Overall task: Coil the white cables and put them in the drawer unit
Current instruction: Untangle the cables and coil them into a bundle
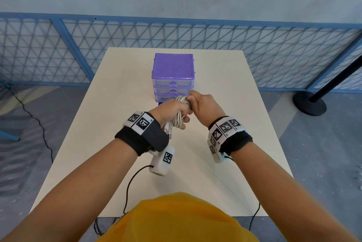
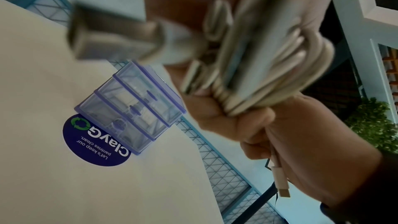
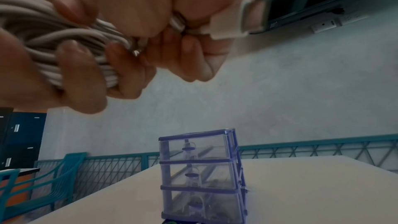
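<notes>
A bundle of coiled white cables (image 1: 179, 113) is held above the table, just in front of the purple drawer unit (image 1: 173, 77). My left hand (image 1: 172, 112) grips the lower part of the coil (image 2: 280, 67), with plug ends (image 2: 112, 38) sticking out near the wrist. My right hand (image 1: 201, 104) pinches the coil's upper end (image 3: 64, 40), and a white USB plug (image 3: 243, 21) pokes out past its palm. The unit (image 3: 200, 176) has three clear drawers, all pushed in.
The drawer unit stands on a white table (image 1: 215, 153) over a round blue sticker (image 2: 94, 149). A blue mesh fence (image 1: 78, 45) runs behind the table. A black post base (image 1: 309, 102) sits on the floor at the right. Black wrist-camera cords (image 1: 133, 179) hang near the front edge.
</notes>
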